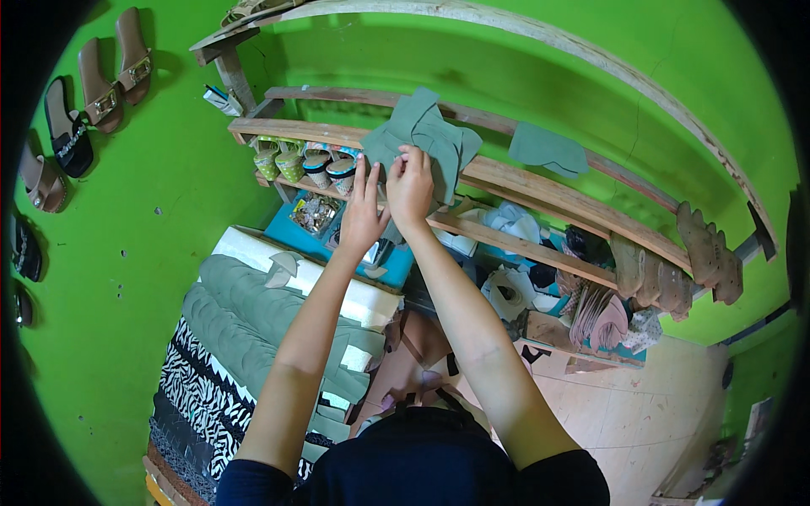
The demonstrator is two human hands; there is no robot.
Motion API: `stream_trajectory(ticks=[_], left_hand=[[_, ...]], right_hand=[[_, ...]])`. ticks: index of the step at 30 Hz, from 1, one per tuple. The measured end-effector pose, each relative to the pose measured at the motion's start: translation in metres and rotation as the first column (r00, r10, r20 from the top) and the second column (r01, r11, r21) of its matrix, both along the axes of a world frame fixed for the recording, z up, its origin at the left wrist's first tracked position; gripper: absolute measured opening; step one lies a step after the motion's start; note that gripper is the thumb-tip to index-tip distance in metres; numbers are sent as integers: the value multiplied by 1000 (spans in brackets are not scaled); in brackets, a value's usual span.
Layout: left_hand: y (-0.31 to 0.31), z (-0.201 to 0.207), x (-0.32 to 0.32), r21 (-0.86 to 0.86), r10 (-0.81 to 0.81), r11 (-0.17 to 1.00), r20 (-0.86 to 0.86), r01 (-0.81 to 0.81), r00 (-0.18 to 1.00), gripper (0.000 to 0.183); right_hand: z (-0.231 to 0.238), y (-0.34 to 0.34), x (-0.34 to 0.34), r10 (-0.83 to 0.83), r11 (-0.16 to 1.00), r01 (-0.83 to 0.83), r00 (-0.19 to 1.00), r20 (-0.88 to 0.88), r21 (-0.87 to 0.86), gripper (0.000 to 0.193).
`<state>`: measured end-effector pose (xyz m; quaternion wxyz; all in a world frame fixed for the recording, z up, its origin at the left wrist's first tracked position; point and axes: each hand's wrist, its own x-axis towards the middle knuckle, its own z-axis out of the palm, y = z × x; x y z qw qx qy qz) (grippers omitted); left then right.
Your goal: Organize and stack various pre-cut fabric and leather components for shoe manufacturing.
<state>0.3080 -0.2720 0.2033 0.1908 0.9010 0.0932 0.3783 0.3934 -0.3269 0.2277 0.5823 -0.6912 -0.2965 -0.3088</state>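
Note:
A loose heap of dull green cut sheet pieces (pixel 432 126) lies across the wooden rack's rails in front of me. My right hand (pixel 411 187) is raised against the heap, its fingers curled in a pinch. What sits between those fingertips is too small to make out. Beside it, my left hand (pixel 363 218) has its fingers stretched out, their tips at the heap's lower left edge. Another green piece (pixel 548 150) rests alone on the rails farther right.
Small shoes (pixel 315 169) stand on the rack's lower left. Brown sole-shaped pieces (pixel 707 253) hang at its right end. Rows of overlapping green pieces (pixel 253 291) cover stacked material at my left, above zebra-patterned sheets (pixel 202 375). Sandals (pixel 99 84) hang on the green wall.

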Motion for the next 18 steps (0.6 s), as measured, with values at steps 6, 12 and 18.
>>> stream_trajectory(ticks=[6,12,18], left_hand=[[1,-5,0,14,26,1000,12,-26,1000,80],[0,-1,0,21,-2,1000,29,1,1000,74],[-4,5,0,-36,-15,999,-18,14,1000,74]], right_hand=[[6,-13,-13,-33,999,35,989,-141,13,26],[12,-11,-11,-206,975,184,958,-200,-125,45],[24,0,3,-229,972,200,920,-319,-122,31]])
